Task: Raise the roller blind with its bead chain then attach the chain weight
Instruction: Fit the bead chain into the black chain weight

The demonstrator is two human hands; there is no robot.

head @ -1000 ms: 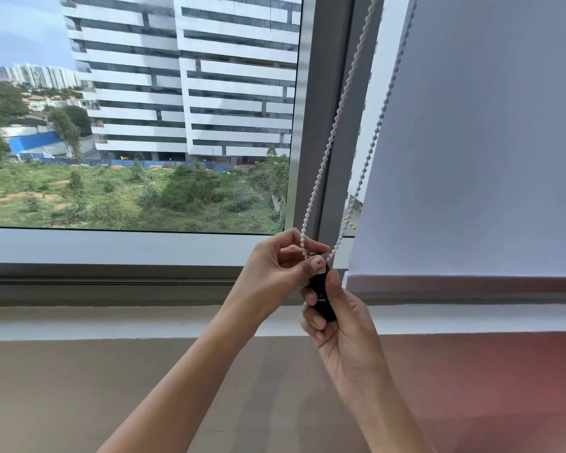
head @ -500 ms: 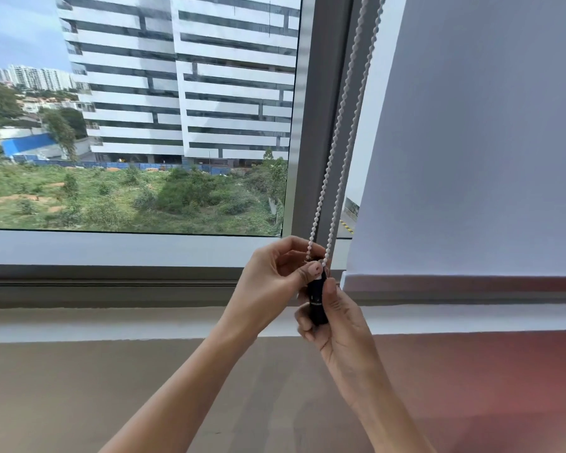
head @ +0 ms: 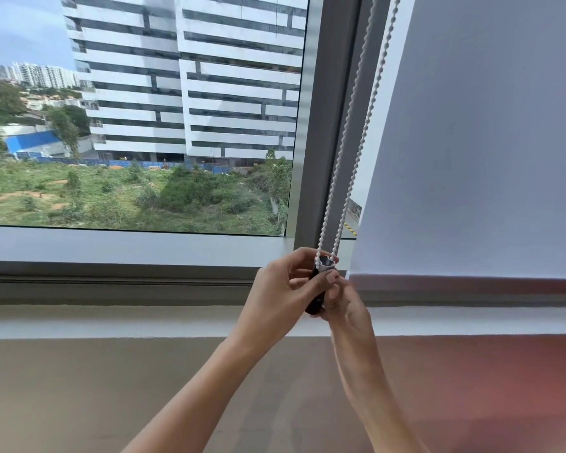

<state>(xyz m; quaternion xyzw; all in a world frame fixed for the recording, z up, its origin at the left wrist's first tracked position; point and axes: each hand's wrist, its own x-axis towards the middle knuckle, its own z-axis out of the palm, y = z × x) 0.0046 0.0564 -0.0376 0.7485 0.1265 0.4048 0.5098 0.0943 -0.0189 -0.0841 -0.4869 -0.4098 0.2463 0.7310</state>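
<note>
Both hands meet at five o'clock below the window: left hand (head: 276,291) and right hand (head: 343,304) pinch the black weight (head: 317,291), steadying it where the bead chain (head: 350,132) enters.

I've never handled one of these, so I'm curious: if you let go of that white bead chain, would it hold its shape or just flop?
The white bead chain probably flops: it is small linked beads, and its two strands look straight only while both hands hold the black chain weight at the bottom. It likely feels light, being so thin. The left hand and right hand could probably bend it freely.
</note>
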